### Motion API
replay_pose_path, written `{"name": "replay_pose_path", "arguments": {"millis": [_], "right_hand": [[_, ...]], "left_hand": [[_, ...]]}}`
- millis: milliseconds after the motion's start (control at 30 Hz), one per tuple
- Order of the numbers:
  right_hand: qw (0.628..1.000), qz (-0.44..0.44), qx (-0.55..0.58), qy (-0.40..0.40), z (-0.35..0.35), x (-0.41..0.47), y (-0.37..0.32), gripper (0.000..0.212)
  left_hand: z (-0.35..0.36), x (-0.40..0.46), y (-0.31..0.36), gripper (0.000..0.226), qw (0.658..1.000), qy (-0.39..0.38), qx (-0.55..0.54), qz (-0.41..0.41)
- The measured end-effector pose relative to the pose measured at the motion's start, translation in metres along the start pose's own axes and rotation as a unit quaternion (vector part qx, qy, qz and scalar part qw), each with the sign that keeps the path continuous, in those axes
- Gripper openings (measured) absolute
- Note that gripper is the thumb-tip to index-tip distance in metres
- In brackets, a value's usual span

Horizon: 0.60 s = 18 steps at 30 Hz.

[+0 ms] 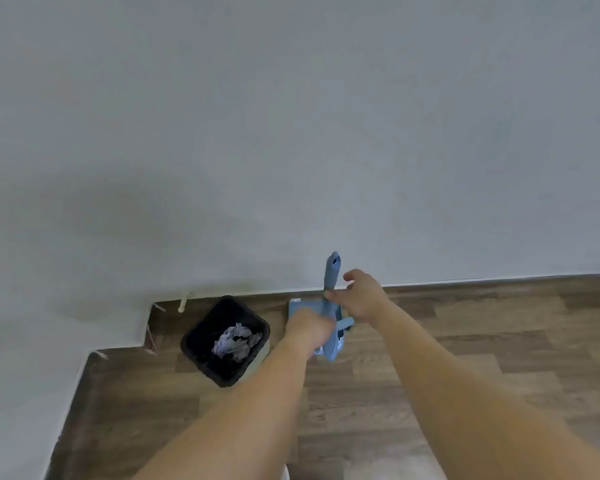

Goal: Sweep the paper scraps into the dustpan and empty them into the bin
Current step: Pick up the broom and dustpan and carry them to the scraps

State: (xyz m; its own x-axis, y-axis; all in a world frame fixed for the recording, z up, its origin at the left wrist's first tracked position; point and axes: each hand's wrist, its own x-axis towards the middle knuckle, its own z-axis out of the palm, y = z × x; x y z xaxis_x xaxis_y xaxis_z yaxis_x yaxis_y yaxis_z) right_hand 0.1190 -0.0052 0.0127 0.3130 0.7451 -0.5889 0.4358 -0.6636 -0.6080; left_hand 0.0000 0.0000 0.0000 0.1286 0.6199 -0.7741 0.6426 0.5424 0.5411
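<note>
Hands at blue dustpan set, against wall base right of bin.

Right hand [361, 299] pinching upright blue handle [332, 271] between thumb and fingertips, other fingers loosely curled. Left hand [309, 327] laid over dustpan [297, 308]; grip state not discernible, fingers hidden and blurred. Dustpan standing on wood floor [499, 341], just right of black bin [222, 341], touching wall line. Crumpled paper scraps [236, 342] inside bin. Bin near notched wall corner [153, 323], wall [291, 133] behind.
</note>
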Motion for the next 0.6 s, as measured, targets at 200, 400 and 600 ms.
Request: {"name": "replay_pose_path", "arguments": {"millis": [200, 400, 600], "right_hand": [[0.998, -0.026, -0.050, -0.038, 0.031, 0.039, 0.007, 0.028], [0.995, -0.051, -0.085, 0.011, 0.036, 0.052, 0.004, 0.038], [0.997, -0.077, -0.003, 0.030, 0.022, 0.050, -0.018, 0.026]], "left_hand": [[0.027, 0.037, -0.003, 0.027, 0.999, -0.006, -0.031, -0.041], [0.031, 0.052, 0.000, 0.027, 0.995, -0.023, -0.092, -0.030], [0.026, 0.039, 0.013, 0.011, 0.985, 0.045, -0.165, -0.005]]}}
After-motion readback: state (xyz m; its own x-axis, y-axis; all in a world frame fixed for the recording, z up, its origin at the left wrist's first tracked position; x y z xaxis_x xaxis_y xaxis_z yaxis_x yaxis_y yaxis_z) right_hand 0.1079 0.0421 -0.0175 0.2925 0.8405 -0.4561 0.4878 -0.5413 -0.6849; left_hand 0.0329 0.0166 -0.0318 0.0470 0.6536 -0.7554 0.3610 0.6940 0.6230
